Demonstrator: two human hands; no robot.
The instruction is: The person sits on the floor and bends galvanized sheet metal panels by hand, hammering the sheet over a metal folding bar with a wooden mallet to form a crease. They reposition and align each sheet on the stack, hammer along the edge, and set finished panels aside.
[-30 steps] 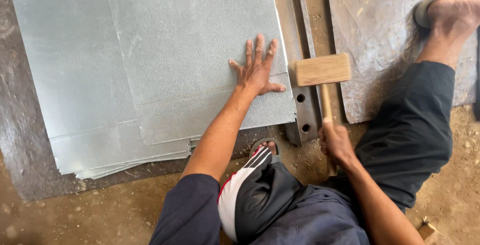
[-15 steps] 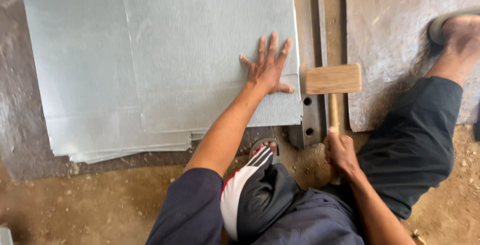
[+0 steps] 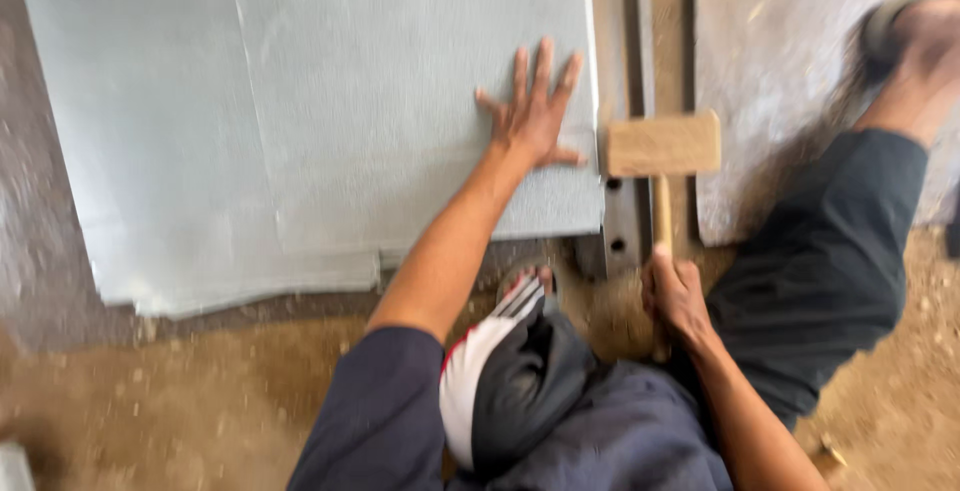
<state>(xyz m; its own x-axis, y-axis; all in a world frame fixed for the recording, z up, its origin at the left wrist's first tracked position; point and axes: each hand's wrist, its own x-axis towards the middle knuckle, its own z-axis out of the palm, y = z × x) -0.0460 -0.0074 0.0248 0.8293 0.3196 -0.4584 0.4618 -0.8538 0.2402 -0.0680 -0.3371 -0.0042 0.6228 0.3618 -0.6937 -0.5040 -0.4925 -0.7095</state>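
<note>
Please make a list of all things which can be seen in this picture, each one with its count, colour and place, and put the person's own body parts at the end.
metal sheets: a stack, exact count unclear, pale grey, flat on the ground at upper left
metal bar: one, dark grey with holes near its lower end, along the right edge of the sheets
wooden mallet: one, light brown, head over the bar at centre right
second metal plate: one, dull grey, scratched, upper right
dirt ground: brown, along the bottom
left hand: spread flat on the top sheet near its right edge
right hand: gripping the mallet's handle
foot: one, blurred, upper right corner
</note>
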